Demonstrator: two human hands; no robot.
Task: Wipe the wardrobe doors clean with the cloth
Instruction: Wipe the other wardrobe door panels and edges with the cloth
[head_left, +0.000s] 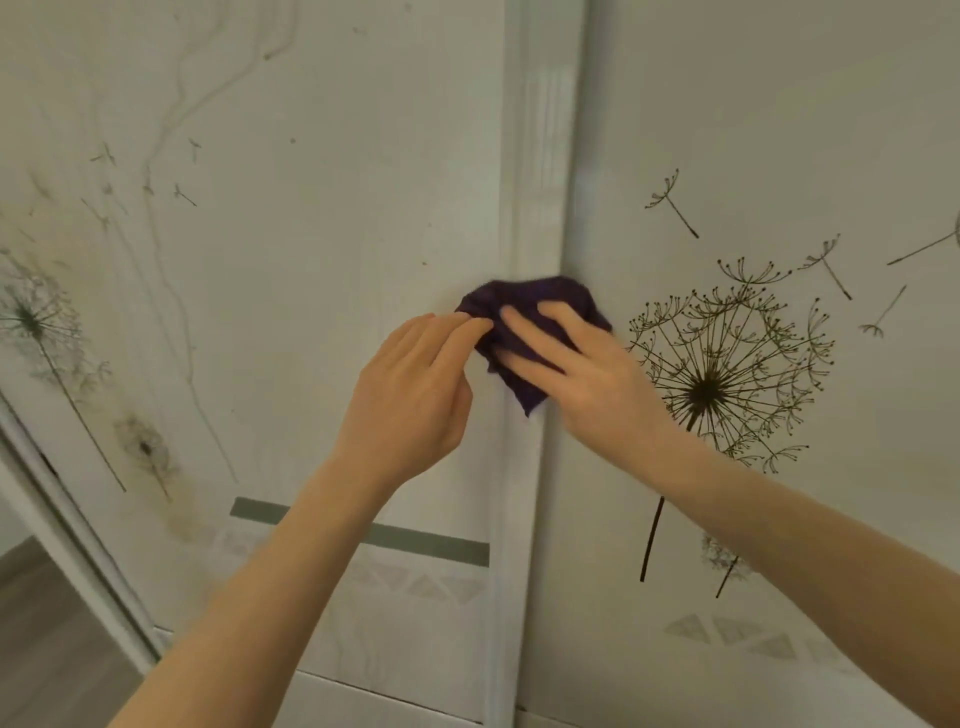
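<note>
Purple cloth (522, 304) sits bunched on the vertical frame strip (540, 156) between the left door (311, 208) and right door (753, 130). Your right hand (587, 374) presses it flat, fingers straight and spread. Your left hand (415, 384) has its fingers together at the cloth's left edge. Whether they're pinching or just touching, the blur hides it.

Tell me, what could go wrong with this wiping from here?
The cloth is bunched over the seam between the doors, so it could snag there. The right hand presses it beside the dandelion print; hard rubbing might fade that, as the left door's print already looks smudged.
</note>
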